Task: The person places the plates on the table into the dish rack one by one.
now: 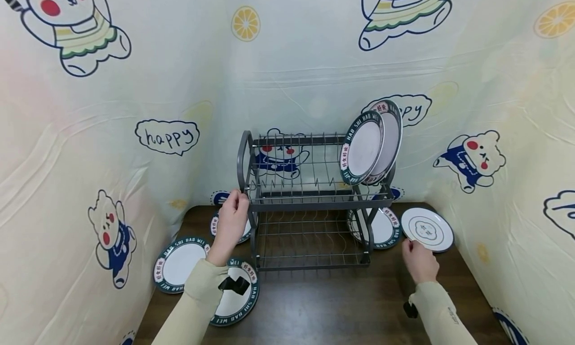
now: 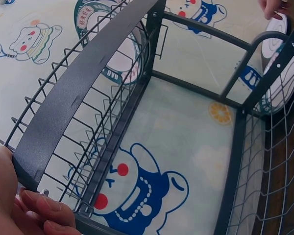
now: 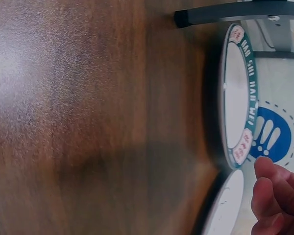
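My left hand grips the front left corner of the upper tier of a dark two-tier dish rack. In the left wrist view, the thumb and curled fingers close round the rack's flat bar. Two green-rimmed plates lean upright at the right end of the upper tier. My right hand is by the near edge of an upside-down white plate. Its fingers are loosely bent with nothing held, apparently just off that plate. Another green-rimmed plate lies beside it, partly behind the rack.
On the brown table, green-rimmed plates lie left of the rack: one far left, one in front partly under my left sleeve, one behind my left hand. A patterned cloth surrounds the table's back and sides.
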Tool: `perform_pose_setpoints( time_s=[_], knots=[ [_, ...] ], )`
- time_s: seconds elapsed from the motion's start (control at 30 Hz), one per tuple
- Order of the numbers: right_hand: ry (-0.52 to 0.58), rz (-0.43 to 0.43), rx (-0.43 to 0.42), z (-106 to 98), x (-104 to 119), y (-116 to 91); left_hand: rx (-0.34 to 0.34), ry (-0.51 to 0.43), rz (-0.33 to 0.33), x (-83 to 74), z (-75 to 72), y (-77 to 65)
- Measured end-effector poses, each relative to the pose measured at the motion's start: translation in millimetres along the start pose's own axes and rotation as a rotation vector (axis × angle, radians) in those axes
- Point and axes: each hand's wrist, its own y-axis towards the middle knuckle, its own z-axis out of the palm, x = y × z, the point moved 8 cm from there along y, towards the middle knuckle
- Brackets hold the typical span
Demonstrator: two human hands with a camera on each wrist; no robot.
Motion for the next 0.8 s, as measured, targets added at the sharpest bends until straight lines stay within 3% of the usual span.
perform_pose_setpoints(
  time_s=[0.37,0.8],
  knots=[
    [-0.006,0.042,0.091,18.3,-0.5,2.1,0.005,-0.002,-0.012,-1.1,0.2,-0.8],
    [-0.038,0.048,0.132,42.7,-2.5,9.9,0.007,-0.008,-0.02,-0.1,-0.2,-0.5]
  ],
)
